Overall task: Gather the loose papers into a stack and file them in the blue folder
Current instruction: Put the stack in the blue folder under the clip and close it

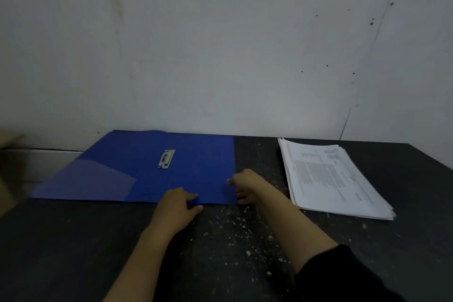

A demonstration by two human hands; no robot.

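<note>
I see both hands pinching the open blue folder (157, 174): left hand (176, 203) fingers on its near edge, right hand (247, 185) on its right edge; paper stack (328, 179) lies beside it on the desk (73, 240).

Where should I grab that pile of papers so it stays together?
Probably best by the near short edge of the paper stack, coming from the front, thumb on top and fingers slid underneath. The sheets lie flat on the dark table, slightly fanned along their edges, so a pinching grip across the whole thickness should keep them together. A second hand on the right long edge would help.
</note>
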